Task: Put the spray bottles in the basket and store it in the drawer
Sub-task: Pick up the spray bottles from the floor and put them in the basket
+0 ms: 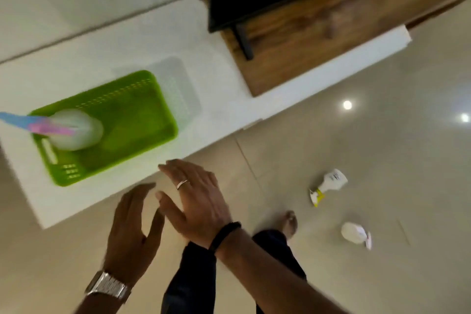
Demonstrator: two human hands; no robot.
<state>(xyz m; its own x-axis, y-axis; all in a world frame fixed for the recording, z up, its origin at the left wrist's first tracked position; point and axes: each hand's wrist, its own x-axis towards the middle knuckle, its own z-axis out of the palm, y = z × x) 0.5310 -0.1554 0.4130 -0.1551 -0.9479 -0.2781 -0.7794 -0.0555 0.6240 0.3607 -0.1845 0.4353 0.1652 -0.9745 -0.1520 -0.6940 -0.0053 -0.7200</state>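
Right hand: the right hand (pixel 196 199), ring on one finger and a dark band at the wrist, hangs empty with fingers spread flat, just past the near edge of the white surface (pixel 158 41).
Left hand: the left hand (pixel 132 227), a metal watch at its wrist, is also empty and spread, just beside the right one on its inner side.
Nearest floor bottle: the white plastic spray bottle with the yellow trigger (pixel 328 185) lies on its side on the beige tiled floor (pixel 382 160), off to the right hand's outer side; its long axis slants, with the trigger end turned toward the person.
Second floor bottle: the white spray bottle with the pale pink trigger (pixel 355 233) lies further out the same way, closer to the person, beyond the bare foot (pixel 290 223).
Nearer hand: by my judgement the right hand; both floor bottles lie on its side, well apart from the left.
Basket: the lime-green perforated plastic basket (pixel 127 115) sits on the surface ahead of the left hand, already holding one white bottle with a blue-and-pink trigger (pixel 76 129), which stands upright at the basket's far-left end.
Remaining: two bottles to gather; no drawer can be made out.
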